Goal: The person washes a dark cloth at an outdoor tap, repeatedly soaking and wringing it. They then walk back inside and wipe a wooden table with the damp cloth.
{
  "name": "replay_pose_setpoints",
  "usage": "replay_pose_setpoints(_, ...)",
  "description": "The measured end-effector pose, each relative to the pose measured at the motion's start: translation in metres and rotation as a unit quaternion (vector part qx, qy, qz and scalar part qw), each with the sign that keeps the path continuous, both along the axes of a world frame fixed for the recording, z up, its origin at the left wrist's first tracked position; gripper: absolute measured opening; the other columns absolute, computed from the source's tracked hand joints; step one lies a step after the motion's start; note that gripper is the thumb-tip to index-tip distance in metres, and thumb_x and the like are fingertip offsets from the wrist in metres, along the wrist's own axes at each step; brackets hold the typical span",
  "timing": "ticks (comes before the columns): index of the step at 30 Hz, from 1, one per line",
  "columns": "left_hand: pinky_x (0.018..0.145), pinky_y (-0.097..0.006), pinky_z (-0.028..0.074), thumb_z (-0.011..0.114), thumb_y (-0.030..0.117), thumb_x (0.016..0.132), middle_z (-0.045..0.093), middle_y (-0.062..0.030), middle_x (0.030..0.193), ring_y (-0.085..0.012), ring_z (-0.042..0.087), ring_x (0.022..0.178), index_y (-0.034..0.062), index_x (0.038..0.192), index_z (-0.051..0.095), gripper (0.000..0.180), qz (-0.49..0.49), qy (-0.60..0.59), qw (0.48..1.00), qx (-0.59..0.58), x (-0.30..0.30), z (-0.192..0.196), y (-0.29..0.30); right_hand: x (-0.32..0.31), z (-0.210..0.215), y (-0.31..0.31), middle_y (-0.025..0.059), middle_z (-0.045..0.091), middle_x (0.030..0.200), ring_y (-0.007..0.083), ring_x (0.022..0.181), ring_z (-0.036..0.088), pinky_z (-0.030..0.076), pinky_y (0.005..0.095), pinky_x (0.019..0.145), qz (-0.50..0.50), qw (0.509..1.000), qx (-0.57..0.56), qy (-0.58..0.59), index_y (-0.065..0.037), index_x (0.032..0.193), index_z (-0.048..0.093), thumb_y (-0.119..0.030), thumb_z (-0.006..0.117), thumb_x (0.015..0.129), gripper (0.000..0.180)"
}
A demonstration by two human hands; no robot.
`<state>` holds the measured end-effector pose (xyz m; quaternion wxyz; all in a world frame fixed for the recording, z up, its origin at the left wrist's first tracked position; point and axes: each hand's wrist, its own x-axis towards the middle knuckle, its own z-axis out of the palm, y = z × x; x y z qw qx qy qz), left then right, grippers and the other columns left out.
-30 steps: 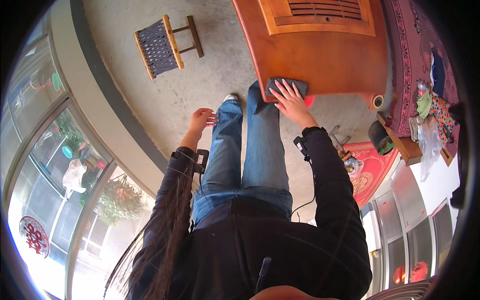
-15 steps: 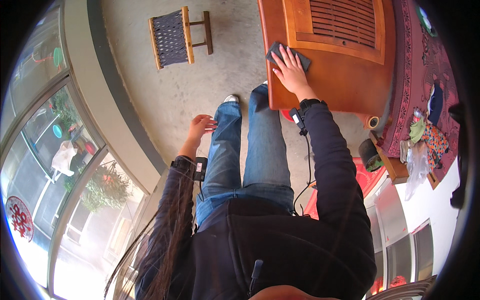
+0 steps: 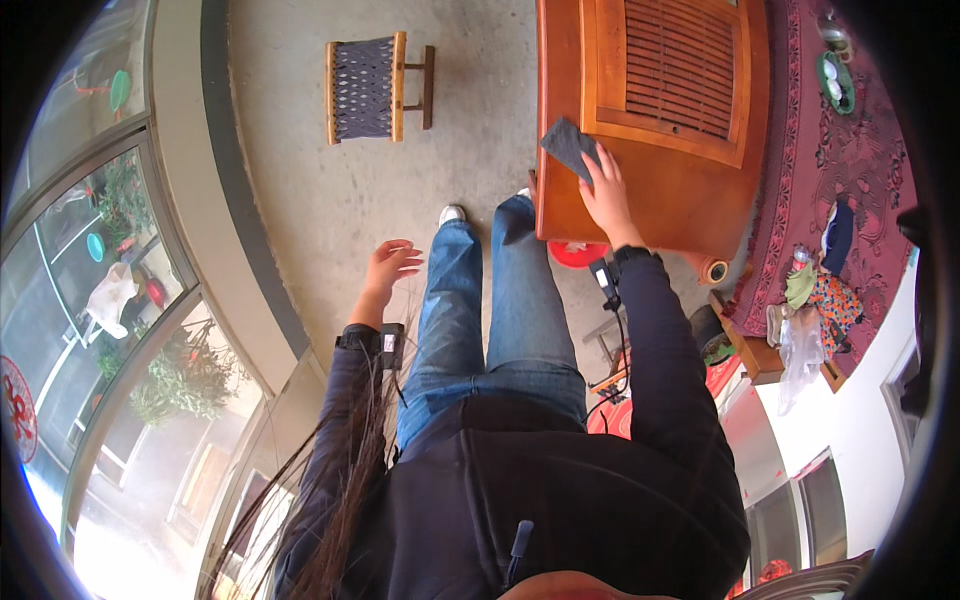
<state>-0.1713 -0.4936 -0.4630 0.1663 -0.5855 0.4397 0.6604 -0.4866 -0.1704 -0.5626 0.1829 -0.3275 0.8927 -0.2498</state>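
My right hand (image 3: 607, 200) is over the corner of a glossy orange-brown wooden table (image 3: 665, 185) with a slatted panel (image 3: 680, 65). It grips a folded dark grey cloth (image 3: 568, 146) by its near right side, thumb and fingers at that edge. Most of the cloth sticks out to the left of the fingers and lies against the tabletop by its left edge. My left hand (image 3: 388, 268) hangs in the air beside my left leg, its fingers loosely spread and nothing in them.
A low folding stool (image 3: 365, 90) with a woven dark seat stands on the concrete floor, far left of the table. Under the table's near edge sits a red basin (image 3: 577, 253). To the right, a patterned red cover (image 3: 845, 170) bears clothes and a plastic bag (image 3: 800, 355). Windows (image 3: 120, 270) line the left.
My right hand has shifted from lying flat on the cloth to holding its right side, and the cloth has turned. My view has shifted a little; my left hand stays beside my leg.
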Motion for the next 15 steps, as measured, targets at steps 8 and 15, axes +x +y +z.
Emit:
replay_pose_setpoints(8,0.063,-0.026,0.053,0.066,0.006,0.086,0.069,-0.0092,0.093,-0.0131,0.063,0.070,0.0028,0.111,0.061,0.025,0.046,0.038,0.995,-0.074,0.078,0.042,-0.079,0.073,0.065,0.097,0.0185,0.061,0.078,0.0359,0.079,0.059,0.046,0.0430,0.073,-0.142,0.980,0.047,-0.129,-0.001,0.064,0.061,-0.019,0.066,0.085,0.028)
replay_pose_setpoints(15,0.062,-0.024,0.050,0.067,0.007,0.087,0.068,-0.0057,0.090,-0.0083,0.057,0.065,0.0056,0.110,0.062,0.024,0.141,0.061,0.985,-0.083,0.153,0.093,-0.137,0.151,0.092,0.139,0.0187,0.069,0.089,0.0319,0.086,0.066,0.050,0.0395,0.079,-0.240,0.940,0.075,-0.233,-0.003,0.089,0.070,-0.031,0.072,0.083,0.028)
